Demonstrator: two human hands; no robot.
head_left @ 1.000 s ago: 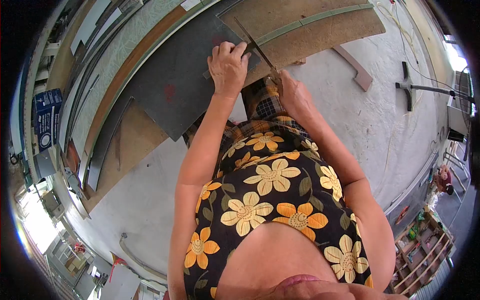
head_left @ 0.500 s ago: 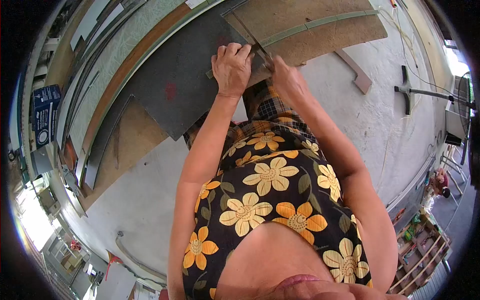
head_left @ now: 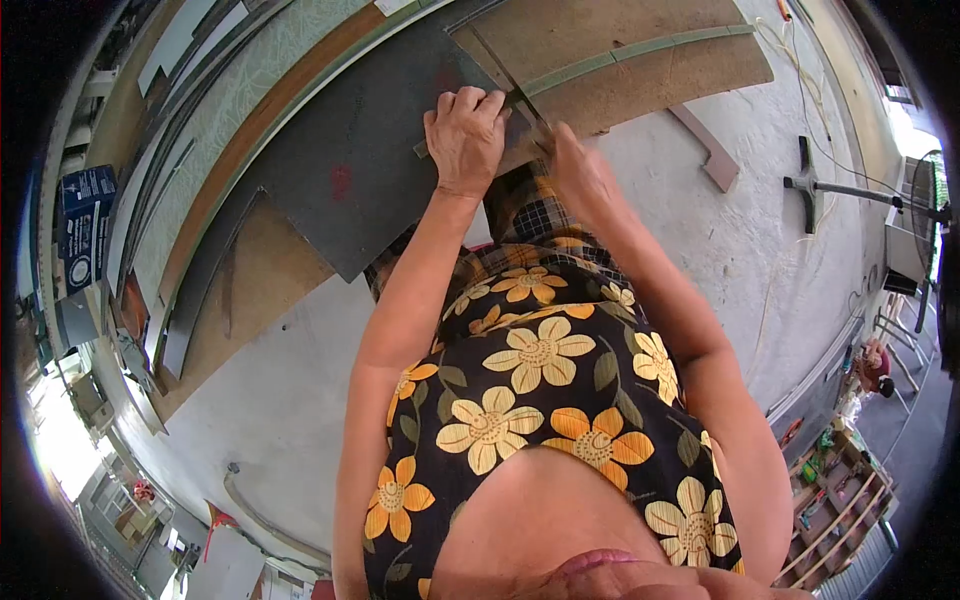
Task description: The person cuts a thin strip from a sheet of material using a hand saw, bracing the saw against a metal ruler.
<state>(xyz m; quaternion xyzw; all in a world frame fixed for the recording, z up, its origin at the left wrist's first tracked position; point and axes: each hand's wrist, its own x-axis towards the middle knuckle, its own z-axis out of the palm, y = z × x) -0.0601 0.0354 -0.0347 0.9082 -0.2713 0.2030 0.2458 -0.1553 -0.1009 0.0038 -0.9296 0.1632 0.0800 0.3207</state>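
Note:
My right hand (head_left: pixel 580 170) is closed around the near end of a long, narrow metal blade (head_left: pixel 500 68), whose exact kind I cannot make out. The blade slants away to the upper left, crossing a thin green strip (head_left: pixel 640 48) just beside my left hand. My left hand (head_left: pixel 465 140), fingers curled, holds the strip down on a dark grey sheet (head_left: pixel 370 130); a short end of the strip pokes out left of it. Under the strip's right part is a brown board (head_left: pixel 690 75).
Long curved strips and sheets (head_left: pixel 225 130) are stacked at the left, near a blue box (head_left: pixel 88 225). A pinkish offcut (head_left: pixel 715 165) lies on the grey floor (head_left: pixel 690 240). A fan stand (head_left: pixel 808 185) is to the right. Far right, another person (head_left: pixel 873 368) sits near a wooden crate (head_left: pixel 840 510).
My right hand has shifted slightly toward me and to the right, pulling the blade along with it. My left hand stays in place on the strip.

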